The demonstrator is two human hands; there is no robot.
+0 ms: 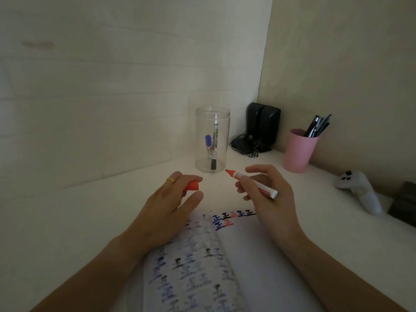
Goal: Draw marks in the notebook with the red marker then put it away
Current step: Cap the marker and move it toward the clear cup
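Observation:
My right hand [265, 194] grips the uncapped red marker [252, 183], its red tip pointing left toward my left hand. My left hand [171, 208] holds the marker's red cap [192, 186] between thumb and fingers, a short gap away from the tip. Both hands hover over the desk just beyond the open notebook [247, 255]. The notebook's right page carries blue, black and red marks [231, 218] near its top edge. Behind the hands stands a clear plastic jar [212, 140] with a blue marker and a black marker inside.
A pink cup [298, 152] of dark pens stands at the right. Black speakers [262, 127] with cables sit in the corner. A white game controller [358, 190] and a dark box [403, 203] lie at the far right. Walls close off the desk's back and right.

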